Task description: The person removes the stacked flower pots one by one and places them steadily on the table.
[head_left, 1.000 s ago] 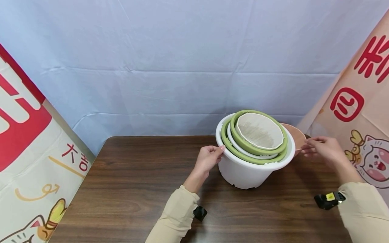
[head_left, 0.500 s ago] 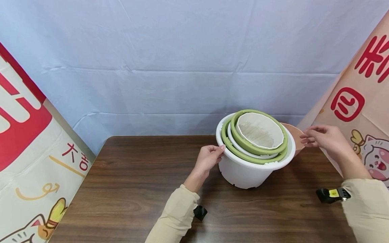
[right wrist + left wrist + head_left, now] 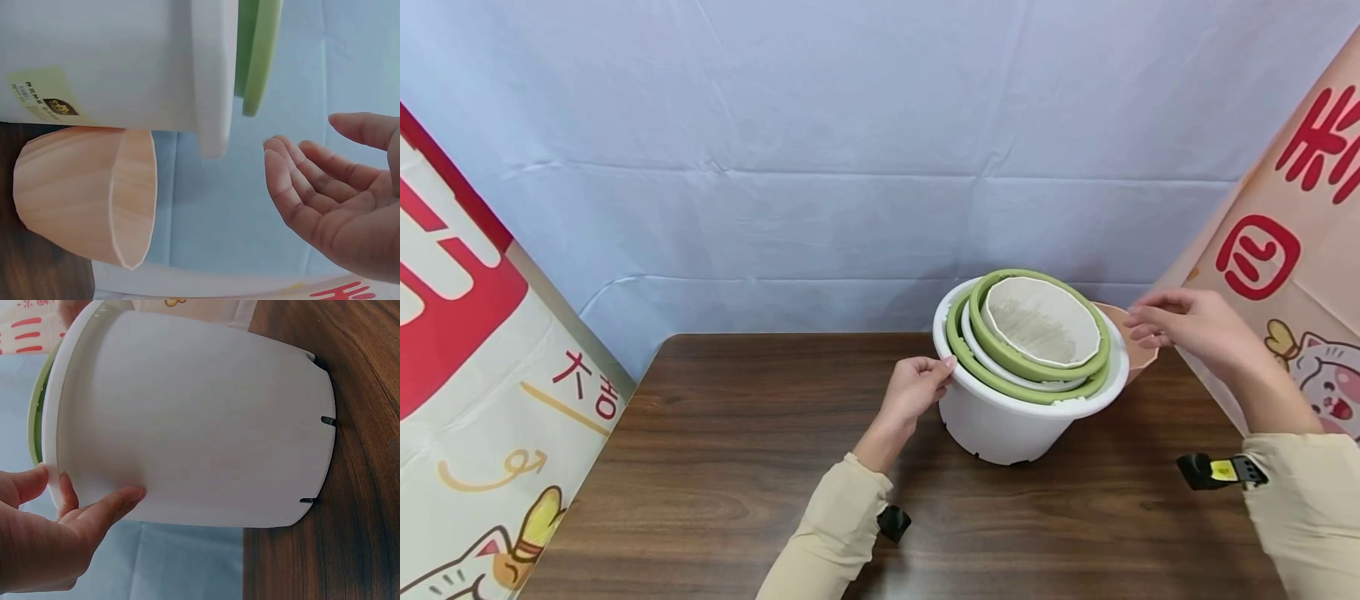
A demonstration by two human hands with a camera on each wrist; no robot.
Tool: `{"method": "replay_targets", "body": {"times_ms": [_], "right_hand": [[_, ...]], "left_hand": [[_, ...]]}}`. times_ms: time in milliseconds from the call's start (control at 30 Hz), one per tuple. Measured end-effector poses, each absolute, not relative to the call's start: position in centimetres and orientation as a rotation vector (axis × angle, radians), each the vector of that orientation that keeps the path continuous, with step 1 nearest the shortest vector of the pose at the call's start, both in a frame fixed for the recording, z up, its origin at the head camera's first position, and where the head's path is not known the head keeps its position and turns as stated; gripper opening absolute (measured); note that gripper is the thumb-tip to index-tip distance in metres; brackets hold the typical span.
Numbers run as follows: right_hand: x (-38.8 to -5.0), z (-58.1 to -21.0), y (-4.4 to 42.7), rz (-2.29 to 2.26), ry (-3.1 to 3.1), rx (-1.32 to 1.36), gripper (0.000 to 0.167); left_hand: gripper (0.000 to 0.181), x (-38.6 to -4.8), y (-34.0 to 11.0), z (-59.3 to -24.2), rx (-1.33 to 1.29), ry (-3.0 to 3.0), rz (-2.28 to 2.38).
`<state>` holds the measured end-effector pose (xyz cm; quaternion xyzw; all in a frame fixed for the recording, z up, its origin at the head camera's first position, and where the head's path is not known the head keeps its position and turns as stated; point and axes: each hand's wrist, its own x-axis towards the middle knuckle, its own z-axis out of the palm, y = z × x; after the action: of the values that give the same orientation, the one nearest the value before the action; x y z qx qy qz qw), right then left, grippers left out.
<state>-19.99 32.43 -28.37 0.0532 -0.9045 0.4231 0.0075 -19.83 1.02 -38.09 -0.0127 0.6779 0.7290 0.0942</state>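
Note:
A large white flower pot (image 3: 1000, 433) stands on the table, holding a nest of smaller pots. Green rims (image 3: 1007, 358) and a white rim show inside it, and the innermost is a white faceted pot (image 3: 1041, 321). My left hand (image 3: 916, 387) pinches the large pot's rim at its left between thumb and finger; the left wrist view shows another fingertip against the wall (image 3: 206, 425). Behind the stack, to the right, is a peach faceted pot (image 3: 75, 187), partly hidden in the head view. Near it my right hand (image 3: 1198, 329) hovers, fingers loosely bent, touching nothing in the right wrist view.
The brown wooden table (image 3: 737, 450) extends to the left and front of the pots. A pale blue cloth backdrop (image 3: 820, 208) hangs behind. Printed banners stand at the left (image 3: 467, 375) and right (image 3: 1292, 275), the right one close to the peach pot.
My right hand has moved up from beside the peach pot's rim and slightly to the left, over that pot. The left hand and the pots have stayed in place.

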Motion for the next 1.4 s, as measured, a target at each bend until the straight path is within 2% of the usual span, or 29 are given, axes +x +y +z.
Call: {"method": "replay_targets", "body": {"times_ms": [200,667,1033,1400], "right_hand": [[-20.1,-28.0,31.5,1.216,-2.881,0.192,0.037],[-20.3,-27.8,30.3,1.29,-2.855,0.332,0.03],[-20.8,-27.5,29.6,1.254,-2.953,0.325,0.03],[-21.3,-27.6,29.4,1.252,-3.017,0.236,0.042]], "left_hand": [[0.025,-19.9,1.0,-38.0,-0.037,2.028,2.141],[0.026,-20.3,0.7,-37.7,-0.008,2.046,2.063],[0.023,-20.4,0.6,-37.3,-0.043,2.018,2.045],[0.023,-20.4,0.6,-37.4,-0.042,2.026,2.044]]}}
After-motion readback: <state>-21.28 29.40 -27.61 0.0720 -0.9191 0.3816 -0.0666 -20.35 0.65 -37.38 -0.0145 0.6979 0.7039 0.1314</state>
